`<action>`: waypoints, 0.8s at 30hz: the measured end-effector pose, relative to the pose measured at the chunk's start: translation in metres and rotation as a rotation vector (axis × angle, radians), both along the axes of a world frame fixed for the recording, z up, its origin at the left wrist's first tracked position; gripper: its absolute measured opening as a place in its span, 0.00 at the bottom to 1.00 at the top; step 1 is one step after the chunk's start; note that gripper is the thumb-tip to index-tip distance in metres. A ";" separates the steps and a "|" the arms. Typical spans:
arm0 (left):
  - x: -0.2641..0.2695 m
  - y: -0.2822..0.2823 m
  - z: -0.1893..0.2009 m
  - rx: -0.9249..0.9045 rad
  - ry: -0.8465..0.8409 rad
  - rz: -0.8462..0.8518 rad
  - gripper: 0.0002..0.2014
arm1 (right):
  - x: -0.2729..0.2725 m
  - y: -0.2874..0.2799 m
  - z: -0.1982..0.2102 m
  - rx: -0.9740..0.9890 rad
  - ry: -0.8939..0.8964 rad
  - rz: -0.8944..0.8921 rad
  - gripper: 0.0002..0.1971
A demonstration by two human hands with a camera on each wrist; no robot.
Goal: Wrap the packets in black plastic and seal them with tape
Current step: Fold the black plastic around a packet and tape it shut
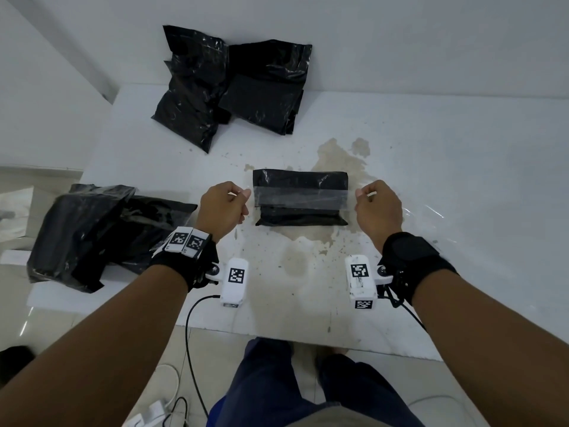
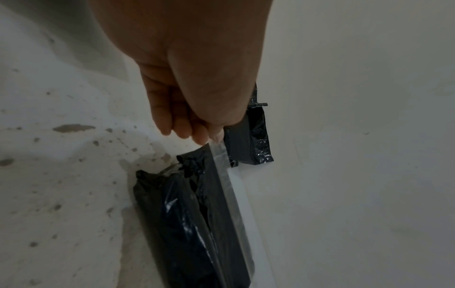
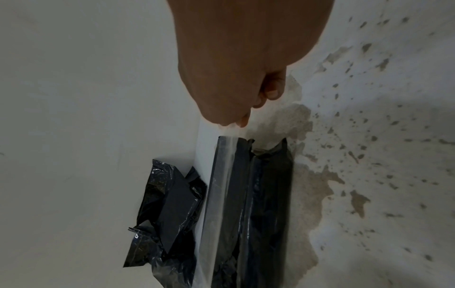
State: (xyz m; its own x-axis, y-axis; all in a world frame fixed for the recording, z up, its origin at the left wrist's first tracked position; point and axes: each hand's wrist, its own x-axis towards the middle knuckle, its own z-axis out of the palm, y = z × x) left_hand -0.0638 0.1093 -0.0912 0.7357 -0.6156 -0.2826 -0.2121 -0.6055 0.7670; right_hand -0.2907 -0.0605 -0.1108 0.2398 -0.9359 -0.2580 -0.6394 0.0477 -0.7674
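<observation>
My left hand (image 1: 222,208) and right hand (image 1: 378,208) each pinch one end of clear tape (image 1: 300,197) stretched over the black packet (image 1: 300,215) on the bench (image 1: 462,180)

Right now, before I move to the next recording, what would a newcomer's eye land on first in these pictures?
First, the strip of clear tape stretched taut between the left hand and the right hand, each pinching one end, across the black-wrapped packet at the table's centre. Next, the brownish stain spreading on the white table around that packet. Then the black bundles at the far edge and the left edge.
</observation>
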 end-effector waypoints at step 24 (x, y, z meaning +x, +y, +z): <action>-0.004 0.003 -0.018 0.021 0.048 0.081 0.14 | 0.009 -0.003 -0.013 -0.015 0.031 0.057 0.04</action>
State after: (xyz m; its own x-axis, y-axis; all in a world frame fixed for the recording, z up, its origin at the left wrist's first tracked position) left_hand -0.0682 0.1127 -0.1089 0.7683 -0.5480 -0.3307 -0.1249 -0.6352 0.7622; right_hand -0.2820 -0.0634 -0.1240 0.2853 -0.9247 -0.2519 -0.6642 -0.0013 -0.7476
